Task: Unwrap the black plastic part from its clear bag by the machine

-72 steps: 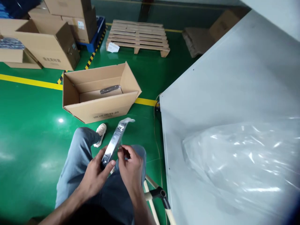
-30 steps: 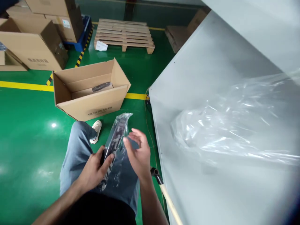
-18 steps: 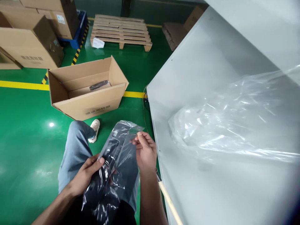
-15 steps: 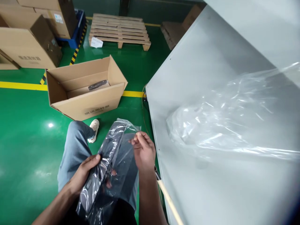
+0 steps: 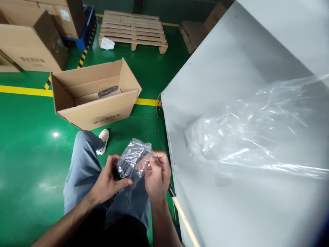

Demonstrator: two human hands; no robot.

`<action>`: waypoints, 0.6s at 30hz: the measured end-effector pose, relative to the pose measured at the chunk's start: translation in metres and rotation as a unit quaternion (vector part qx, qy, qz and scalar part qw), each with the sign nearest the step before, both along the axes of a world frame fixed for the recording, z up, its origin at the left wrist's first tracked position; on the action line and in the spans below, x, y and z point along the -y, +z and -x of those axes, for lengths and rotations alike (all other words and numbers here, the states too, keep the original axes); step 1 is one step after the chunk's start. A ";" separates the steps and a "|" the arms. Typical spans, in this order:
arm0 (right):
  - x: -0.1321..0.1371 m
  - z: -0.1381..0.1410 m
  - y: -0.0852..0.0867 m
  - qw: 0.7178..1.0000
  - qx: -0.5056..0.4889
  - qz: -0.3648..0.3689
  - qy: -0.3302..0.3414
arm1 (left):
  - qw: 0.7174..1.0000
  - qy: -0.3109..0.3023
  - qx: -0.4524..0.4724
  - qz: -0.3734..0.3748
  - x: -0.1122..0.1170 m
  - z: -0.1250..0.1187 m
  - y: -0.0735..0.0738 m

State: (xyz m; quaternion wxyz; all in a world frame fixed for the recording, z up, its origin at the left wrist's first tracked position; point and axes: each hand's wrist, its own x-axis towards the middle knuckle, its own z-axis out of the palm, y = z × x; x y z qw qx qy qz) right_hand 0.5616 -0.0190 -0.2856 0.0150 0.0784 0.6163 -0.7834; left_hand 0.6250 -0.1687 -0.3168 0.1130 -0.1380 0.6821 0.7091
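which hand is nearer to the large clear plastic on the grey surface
Right. In the picture, the right hand is left of the large clear plastic, not touching it; the left hand is farther left.

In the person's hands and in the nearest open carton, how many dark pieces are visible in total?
2. One dark piece, in clear plastic, is in the left hand; another dark piece lies inside the carton. Its near wall may hide more.
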 end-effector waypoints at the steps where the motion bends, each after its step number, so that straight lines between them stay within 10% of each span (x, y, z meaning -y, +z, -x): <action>1: -0.001 0.000 0.001 1.000 -0.002 -0.008 0.007 | 0.999 0.009 -0.005 0.032 -0.001 0.000 -0.001; 7: -0.012 0.007 0.000 0.996 -0.020 -0.048 -0.078 | 0.996 -0.011 0.006 0.091 0.008 0.001 0.004; 18: -0.025 0.018 -0.003 0.999 0.015 -0.005 -0.047 | 0.962 0.092 0.216 -0.138 0.022 -0.002 0.007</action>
